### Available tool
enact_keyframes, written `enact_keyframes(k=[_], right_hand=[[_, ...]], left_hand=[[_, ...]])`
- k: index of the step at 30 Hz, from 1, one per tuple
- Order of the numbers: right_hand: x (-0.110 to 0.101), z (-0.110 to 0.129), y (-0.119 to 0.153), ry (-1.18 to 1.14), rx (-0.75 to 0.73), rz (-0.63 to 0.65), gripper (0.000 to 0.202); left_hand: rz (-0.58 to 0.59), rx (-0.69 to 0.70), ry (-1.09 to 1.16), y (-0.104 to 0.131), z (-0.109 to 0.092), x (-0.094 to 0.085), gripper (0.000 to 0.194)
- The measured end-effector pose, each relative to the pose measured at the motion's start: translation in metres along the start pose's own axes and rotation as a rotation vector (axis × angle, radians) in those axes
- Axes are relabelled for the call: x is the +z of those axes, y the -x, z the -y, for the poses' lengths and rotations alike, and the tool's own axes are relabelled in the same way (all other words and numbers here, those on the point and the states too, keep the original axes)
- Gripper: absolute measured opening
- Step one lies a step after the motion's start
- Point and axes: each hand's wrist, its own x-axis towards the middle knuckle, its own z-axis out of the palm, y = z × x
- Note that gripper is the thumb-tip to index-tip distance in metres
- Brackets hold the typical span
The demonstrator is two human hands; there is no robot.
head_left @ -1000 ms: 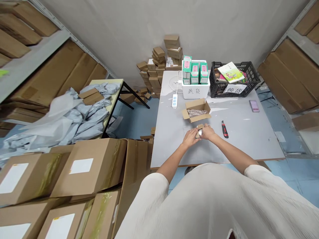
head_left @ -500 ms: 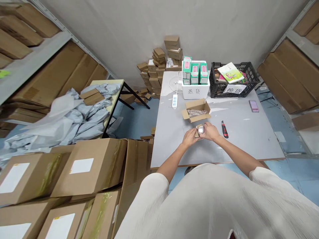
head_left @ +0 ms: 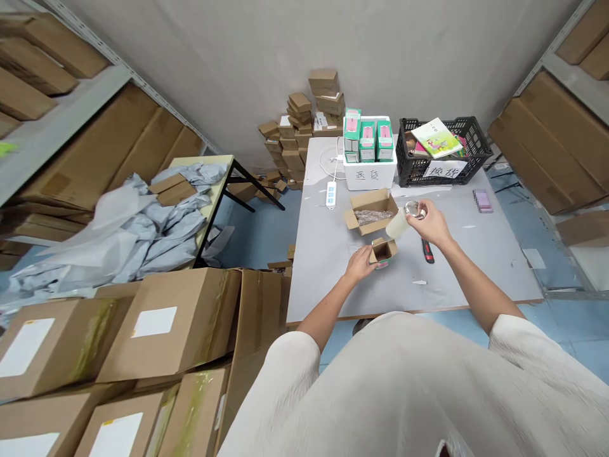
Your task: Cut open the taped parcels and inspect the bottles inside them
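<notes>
A pale cream bottle with a shiny silver top is gripped near that top by my right hand. It is tilted in the air, its lower end pointing left. Just below it, my left hand holds a small open box, brown inside with some green on its outside. The box's mouth faces up and looks hollow. Behind both stands an open cardboard carton with crumpled clear wrapping inside. A red and black box cutter lies on the table under my right forearm.
At the table's back are a white bin of green and pink boxes, a black crate with books, and a power strip. A purple item lies at right. Stacked cartons stand left of me.
My right hand has pulled the bottle out of the small box and lifted it up to the right. My left hand has stayed at the box, whose opening now shows.
</notes>
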Motion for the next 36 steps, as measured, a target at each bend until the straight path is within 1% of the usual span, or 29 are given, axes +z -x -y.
enact_keyframes(k=[2,5,8,10,11,13,15,17,18,20,22,24,26,28,31,34,36], right_hand=[[0.002,-0.011,-0.005,0.019,0.073,0.01,0.051],[0.012,-0.024,-0.003,0.047,0.182,0.066,0.051],[0.017,-0.03,0.003,0.052,0.219,0.085,0.051],[0.016,-0.03,0.004,0.047,0.223,0.072,0.05],[0.013,-0.028,0.003,0.043,0.219,0.063,0.05],[0.006,-0.023,-0.002,0.037,0.201,0.047,0.05],[-0.002,-0.014,-0.008,0.031,0.179,0.029,0.051],[-0.008,-0.004,-0.014,0.016,0.158,0.015,0.052],[-0.01,0.002,-0.017,0.004,0.147,0.012,0.052],[-0.012,0.013,-0.023,-0.024,0.125,0.015,0.051],[-0.011,0.023,-0.029,-0.051,0.112,0.025,0.051],[-0.009,0.029,-0.035,-0.077,0.109,0.03,0.052],[-0.007,0.03,-0.04,-0.108,0.103,0.026,0.054],[-0.004,0.027,-0.041,-0.17,0.075,0.039,0.058],[0.002,0.016,-0.039,-0.397,0.032,0.153,0.063],[0.01,0.005,-0.033,-0.649,0.09,0.299,0.064],[0.016,0.001,-0.028,-0.733,0.143,0.373,0.062]], left_hand=[[0.01,-0.004,0.011,0.0,-0.001,-0.001,0.07],[0.024,-0.03,0.024,0.001,-0.003,-0.003,0.072],[0.034,-0.048,0.037,0.003,-0.006,-0.005,0.082],[0.021,-0.043,0.038,0.006,-0.01,-0.007,0.092],[0.0,-0.038,0.036,0.007,-0.013,-0.01,0.094],[-0.07,-0.031,0.031,0.008,-0.02,-0.018,0.088],[-0.149,-0.03,0.031,0.003,-0.03,-0.03,0.076],[-0.216,-0.019,0.055,-0.01,-0.043,-0.043,0.07],[-0.228,0.003,0.085,-0.018,-0.051,-0.049,0.067],[-0.221,0.039,0.178,-0.036,-0.068,-0.06,0.066],[-0.188,0.032,0.287,-0.053,-0.086,-0.067,0.071],[-0.192,-0.01,0.36,-0.062,-0.1,-0.071,0.077],[-0.203,-0.045,0.411,-0.065,-0.108,-0.073,0.072],[-0.206,-0.073,0.475,-0.062,-0.109,-0.073,0.068],[-0.171,-0.117,0.685,-0.056,-0.103,-0.071,0.07],[-0.054,-0.167,1.044,-0.052,-0.094,-0.069,0.072],[0.035,-0.201,1.266,-0.051,-0.091,-0.069,0.072]])
